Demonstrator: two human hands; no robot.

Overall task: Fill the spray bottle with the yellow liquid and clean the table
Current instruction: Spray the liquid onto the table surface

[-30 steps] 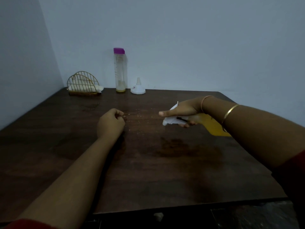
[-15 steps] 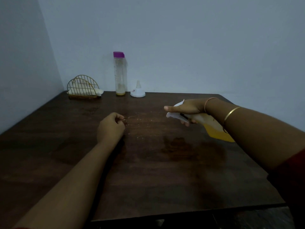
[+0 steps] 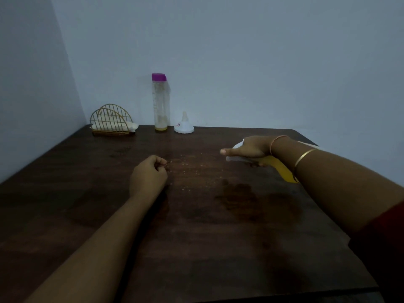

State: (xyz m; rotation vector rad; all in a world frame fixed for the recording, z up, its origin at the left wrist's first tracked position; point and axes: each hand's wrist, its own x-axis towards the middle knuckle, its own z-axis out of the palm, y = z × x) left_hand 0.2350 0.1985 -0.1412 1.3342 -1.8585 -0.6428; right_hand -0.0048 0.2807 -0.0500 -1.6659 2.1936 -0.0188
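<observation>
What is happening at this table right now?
A person's right hand grips a spray bottle holding yellow liquid, its white nozzle aimed left over the dark table. The left hand rests on the table as a loose fist beside small pale specks. The purple-capped bottle at the back wall is nearly empty, with a white funnel beside it.

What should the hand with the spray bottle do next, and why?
Probably squeeze the trigger. The right hand grips the spray bottle, yellow liquid inside, with its white nozzle pointing at pale specks on the table beside the left hand. No cloth shows in either hand, so wiping likely comes later.
</observation>
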